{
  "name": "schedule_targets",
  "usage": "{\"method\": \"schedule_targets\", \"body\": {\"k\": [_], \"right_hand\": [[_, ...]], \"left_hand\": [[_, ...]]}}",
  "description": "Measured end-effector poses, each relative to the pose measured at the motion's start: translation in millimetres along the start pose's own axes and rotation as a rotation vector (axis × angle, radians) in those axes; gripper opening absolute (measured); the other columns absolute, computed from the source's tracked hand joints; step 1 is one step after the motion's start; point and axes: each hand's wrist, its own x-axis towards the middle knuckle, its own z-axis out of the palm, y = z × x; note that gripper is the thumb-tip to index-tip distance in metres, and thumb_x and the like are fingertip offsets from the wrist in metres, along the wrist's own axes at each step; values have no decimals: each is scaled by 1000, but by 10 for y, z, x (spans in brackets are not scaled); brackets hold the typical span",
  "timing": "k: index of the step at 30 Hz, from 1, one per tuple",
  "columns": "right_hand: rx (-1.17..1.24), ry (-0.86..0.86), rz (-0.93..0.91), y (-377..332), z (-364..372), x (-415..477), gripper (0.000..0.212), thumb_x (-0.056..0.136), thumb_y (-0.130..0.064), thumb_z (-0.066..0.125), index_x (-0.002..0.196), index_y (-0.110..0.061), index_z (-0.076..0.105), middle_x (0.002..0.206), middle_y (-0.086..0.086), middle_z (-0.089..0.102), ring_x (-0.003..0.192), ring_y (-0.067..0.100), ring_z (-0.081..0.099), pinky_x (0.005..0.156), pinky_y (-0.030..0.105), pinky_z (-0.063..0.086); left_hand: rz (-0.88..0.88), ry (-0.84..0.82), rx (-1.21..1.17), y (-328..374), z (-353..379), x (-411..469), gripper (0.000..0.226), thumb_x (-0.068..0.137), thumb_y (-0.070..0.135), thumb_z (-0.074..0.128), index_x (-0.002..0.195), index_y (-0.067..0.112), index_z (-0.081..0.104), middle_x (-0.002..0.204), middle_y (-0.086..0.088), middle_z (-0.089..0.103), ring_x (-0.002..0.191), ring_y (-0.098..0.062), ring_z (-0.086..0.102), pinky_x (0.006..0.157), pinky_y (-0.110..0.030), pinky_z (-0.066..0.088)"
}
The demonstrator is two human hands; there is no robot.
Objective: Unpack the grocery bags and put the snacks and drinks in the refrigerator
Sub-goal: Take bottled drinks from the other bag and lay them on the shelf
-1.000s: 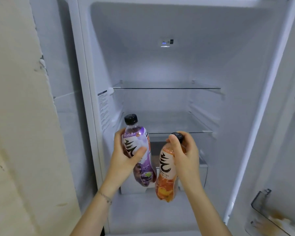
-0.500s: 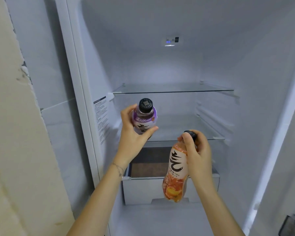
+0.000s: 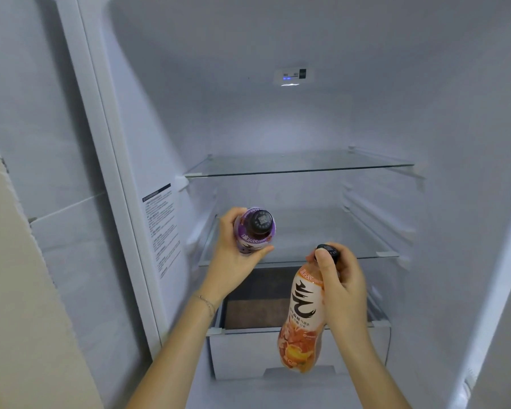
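Facing into the open refrigerator [image 3: 307, 119], one drink in each hand. In the left hand [image 3: 233, 258], gripped round the shoulder just under the cap: the purple bottle [image 3: 255, 231], tipped cap-first toward the camera, over the near left corner of the lower glass shelf [image 3: 366, 252]. Hard to say from this angle whether already resting on the glass or just above it; probably not set down. In the right hand [image 3: 341, 287], pinched at the neck and black cap: the orange bottle [image 3: 303, 314], hanging nearly upright, nearer and to the right, in front of the drawer [image 3: 242, 349] and below shelf level. Hands apart, each wrapped on its own bottle.

To place the purple one well: bring upright first, then lower the base flat onto the glass, well in from the near edge and close to the left wall, leaving room at the right for the orange one. Keep the cap clear of the upper glass shelf [image 3: 307, 165] on the way in. Release only once standing steady. Then raise the orange bottle above the shelf lip rather than pushing in from below, shifting the grip lower on the body for a firmer hold, and stand it just beside the first without knocking it.
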Motion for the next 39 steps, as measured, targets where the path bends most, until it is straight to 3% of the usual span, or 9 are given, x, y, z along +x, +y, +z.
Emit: {"method": "schedule_targets", "body": {"k": [8, 12, 16, 20, 24, 27, 33, 37, 39], "right_hand": [[-5, -1, 21, 70, -23, 15, 25, 81, -41, 56, 94, -20, 61, 86, -1, 70, 79, 7, 67, 69, 18, 54], [-10, 0, 25, 74, -46, 8, 28, 76, -46, 54, 92, -24, 61, 85, -4, 70, 79, 4, 67, 68, 17, 54], [-26, 2, 33, 110, -59, 11, 10, 88, -32, 58, 92, -23, 61, 85, -3, 70, 79, 4, 67, 68, 15, 53], [-59, -4, 46, 155, -75, 5, 10, 89, -29, 58, 94, -21, 62, 84, -4, 70, 79, 5, 67, 66, 16, 54], [-88, -2, 60, 189, -93, -1, 10, 90, -29, 57, 95, -21, 61, 86, -4, 70, 80, 4, 67, 65, 17, 54], [-91, -11, 61, 190, -90, -8, 12, 90, -29, 58, 96, -20, 62, 87, -3, 71, 81, 5, 67, 68, 17, 54], [-80, -17, 67, 168, -66, -19, 29, 77, -48, 54, 94, -25, 61, 88, -4, 70, 82, 6, 67, 67, 19, 55], [-66, -18, 57, 167, -79, -6, 30, 75, -48, 54, 93, -26, 61, 86, -6, 71, 81, 6, 67, 67, 19, 55], [-70, -15, 60, 172, -89, 5, 30, 74, -50, 54, 93, -27, 61, 87, -5, 70, 81, 6, 67, 66, 19, 55]], "left_hand": [[14, -170, 240, -129, -6, 129, 70, 76, 25, 81, 130, 35, 37, 133, 0, 44, 116, -4, 47, 91, -5, 41], [-3, -290, 444, -235, 44, 56, 69, 75, 44, 77, 132, 29, 41, 140, 3, 40, 126, -16, 44, 102, -34, 47], [-5, -336, 604, -332, 86, 8, 65, 78, 48, 73, 133, 30, 44, 149, 3, 36, 145, -23, 22, 116, -53, 24], [-51, -306, 642, -300, 65, 5, 64, 81, 44, 72, 136, 31, 43, 155, 3, 30, 148, -21, 13, 119, -52, 11], [-89, -404, 763, -156, 25, -83, 91, 76, 63, 66, 149, 34, 21, 160, 7, 12, 149, -18, 4, 121, -46, 9], [-138, -369, 706, -33, 10, -94, 94, 74, 74, 59, 149, 30, 22, 159, 7, 14, 147, -15, 13, 120, -38, 17], [-194, -324, 626, -18, 11, 5, 73, 86, 49, 65, 146, 23, 34, 155, 5, 29, 144, -15, 23, 117, -37, 27], [-169, -309, 621, -105, -71, 114, 31, 76, 33, 64, 106, 24, 61, 119, 7, 53, 116, -15, 49, 96, -39, 49], [-205, -303, 594, -140, -99, 173, 34, 68, 38, 56, 99, 25, 59, 107, 9, 55, 104, -13, 52, 90, -38, 52]]}}
